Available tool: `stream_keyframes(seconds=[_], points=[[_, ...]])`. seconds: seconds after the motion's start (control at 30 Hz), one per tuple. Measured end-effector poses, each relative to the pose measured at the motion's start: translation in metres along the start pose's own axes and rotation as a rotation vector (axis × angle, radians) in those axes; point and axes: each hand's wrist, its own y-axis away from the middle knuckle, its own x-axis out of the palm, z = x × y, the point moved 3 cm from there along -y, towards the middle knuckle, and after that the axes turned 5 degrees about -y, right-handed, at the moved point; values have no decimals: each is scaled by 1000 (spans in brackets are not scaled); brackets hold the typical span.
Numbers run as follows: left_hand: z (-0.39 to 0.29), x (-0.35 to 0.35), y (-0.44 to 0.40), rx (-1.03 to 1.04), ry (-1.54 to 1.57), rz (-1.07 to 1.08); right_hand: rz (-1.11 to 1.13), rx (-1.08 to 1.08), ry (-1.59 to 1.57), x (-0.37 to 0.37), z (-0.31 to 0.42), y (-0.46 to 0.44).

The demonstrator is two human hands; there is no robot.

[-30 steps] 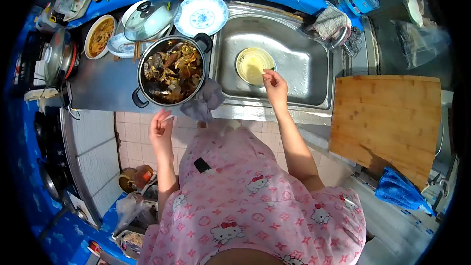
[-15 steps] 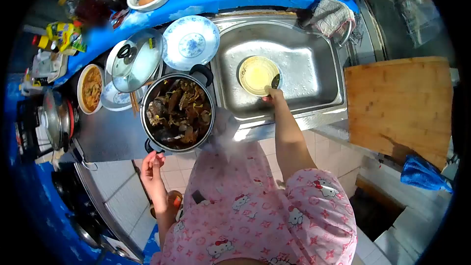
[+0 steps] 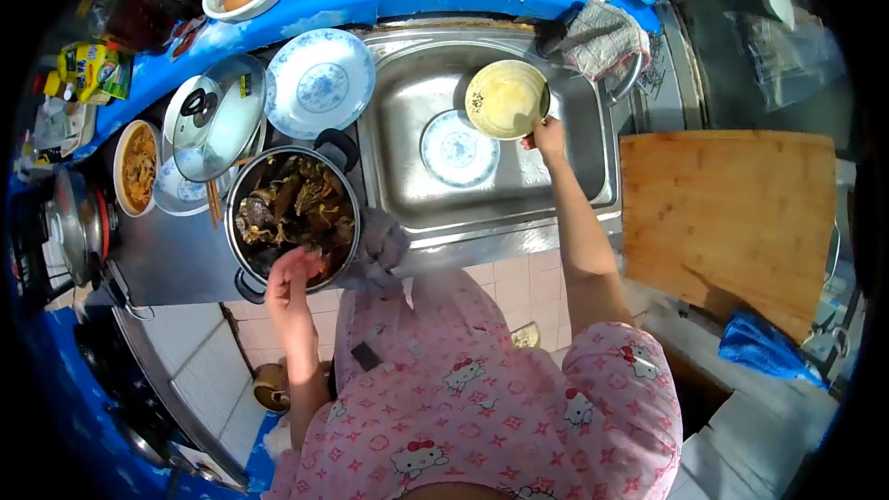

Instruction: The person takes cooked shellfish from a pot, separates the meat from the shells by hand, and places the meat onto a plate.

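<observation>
Right hand (image 3: 548, 136): thumb and fingers pinch the near-right rim of a yellow bowl (image 3: 503, 100); bowl sits just beyond and left of the grip, over the sink (image 3: 407, 97). There's a dark patch on the rim right by the fingers, can't tell what it is. Blue-patterned small plate (image 3: 460, 153) lies on the sink floor left of the grip, partly covered by the bowl in this view; can't tell if they touch.

Left hand (image 3: 294, 276), well left of the grip and nearer the body: fingers loose, half-bent, over the near edge of a two-handled pot (image 3: 348, 213). Contact with the rim can't be confirmed. Pot holds dark chunky food (image 3: 301, 194).

Further left of the grip: grey cloth (image 3: 381, 241) at the counter edge beside the pot, large blue-patterned plate (image 3: 319, 88) beyond the pot, then glass lid (image 3: 218, 120) tilted over dishes, chopsticks (image 3: 213, 204), oval food bowl (image 3: 118, 171).

Right of the grip: wooden board (image 3: 727, 222), blue cloth (image 3: 769, 349) at its near corner. Beyond and right of the grip: checked rag (image 3: 604, 35) by the tap.
</observation>
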Motion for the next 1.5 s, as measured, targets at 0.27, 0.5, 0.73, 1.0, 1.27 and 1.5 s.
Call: stream_keyframes(seconds=[0.27, 0.5, 0.73, 1.0, 1.27, 1.5], points=[[58, 164, -61, -118, -39, 384, -61, -123, 531, -14, 49, -14], [260, 268, -164, -265, -799, 121, -56, -462, 960, -25, 56, 6], [341, 277, -200, -353, -697, 66, -21, -755, 1011, -45, 45, 23], [153, 290, -190, 420, -1163, -67, -93, -824, 958, -68, 21, 15], [106, 329, -189, 1230, -1527, 292, -131, -795, 984, -74, 22, 15], [120, 367, -188, 1000, -1373, 203, -188, -857, 1006, -103, 32, 37]])
